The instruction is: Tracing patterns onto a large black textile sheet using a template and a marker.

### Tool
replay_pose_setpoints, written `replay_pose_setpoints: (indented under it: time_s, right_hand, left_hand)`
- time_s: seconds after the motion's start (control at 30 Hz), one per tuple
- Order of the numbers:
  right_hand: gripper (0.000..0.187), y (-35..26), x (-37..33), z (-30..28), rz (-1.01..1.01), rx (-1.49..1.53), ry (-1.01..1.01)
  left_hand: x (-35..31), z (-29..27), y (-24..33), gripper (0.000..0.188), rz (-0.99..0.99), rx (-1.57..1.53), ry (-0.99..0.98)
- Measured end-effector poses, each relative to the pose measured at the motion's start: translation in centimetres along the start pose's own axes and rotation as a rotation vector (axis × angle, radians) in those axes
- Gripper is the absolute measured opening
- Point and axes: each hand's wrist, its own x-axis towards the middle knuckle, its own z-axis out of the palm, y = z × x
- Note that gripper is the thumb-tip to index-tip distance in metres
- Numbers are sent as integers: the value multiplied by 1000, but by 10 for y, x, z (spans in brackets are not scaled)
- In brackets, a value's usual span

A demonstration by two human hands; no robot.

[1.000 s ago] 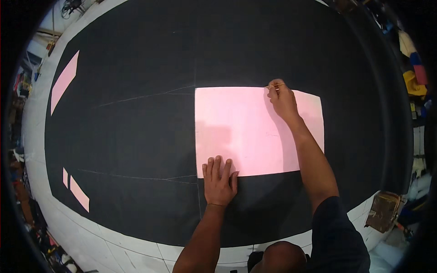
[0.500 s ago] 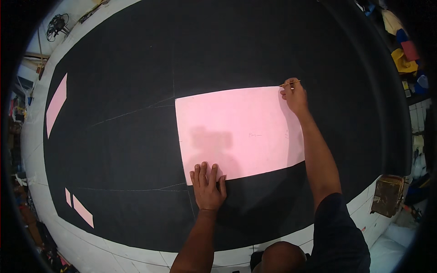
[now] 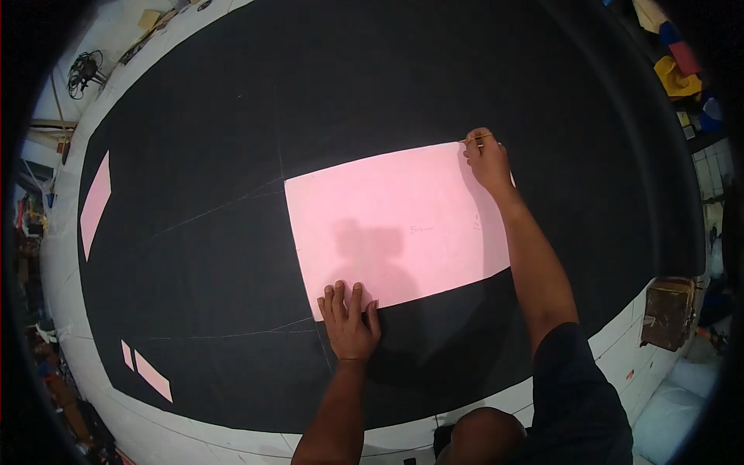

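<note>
A large pink paper pattern piece (image 3: pixel 372 201) lies flat on a wide black sheet of material (image 3: pixel 387 62). My left hand (image 3: pixel 349 322) rests with its fingers spread over the near left corner of the paper, pressing on it. At the far right corner, my right hand (image 3: pixel 488 163) pinches a thin yellowish pencil (image 3: pixel 482 136). Its tip points left and meets the paper's far edge. My right wrist and forearm cover part of the paper's right side. Thin pale lines run across the black sheet, left of the paper.
At the far left lies a pink strip (image 3: pixel 96 205); two smaller pink pieces (image 3: pixel 152 376) sit at the near left. A thick black roll or fold (image 3: pixel 673 178) borders the right side. Beyond it are a worn brown box-like object (image 3: pixel 668 314) and coloured scraps (image 3: pixel 676 76). White tiles (image 3: pixel 209 422) surround the sheet.
The whole view has turned and shifted slightly. Relative to the paper, both hands stay in nearly the same places, the left on its corner and the right holding the pencil at the far edge.
</note>
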Motion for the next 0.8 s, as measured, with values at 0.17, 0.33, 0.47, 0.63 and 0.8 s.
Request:
replay_pose_setpoints:
  time_s: [0.17, 0.33, 0.47, 0.63, 0.8]
  right_hand:
    - [21, 9, -5, -14, 89, 21, 76]
    - [22, 31, 5, -37, 150, -24, 160]
    - [22, 25, 8, -45, 302, 138, 151]
    - [21, 19, 7, -48, 325, 146, 174]
    - [21, 20, 8, -49, 372, 151, 189]
  left_hand:
    - [-1, -2, -3, 46, -1, 5, -9]
    - [0, -1, 1, 45, -5, 7, -23]
    - [0, -2, -1, 44, 20, 14, -3]
    - [0, -3, 1, 44, 4, 28, -27]
    - [0, -1, 0, 44, -5, 20, -18]
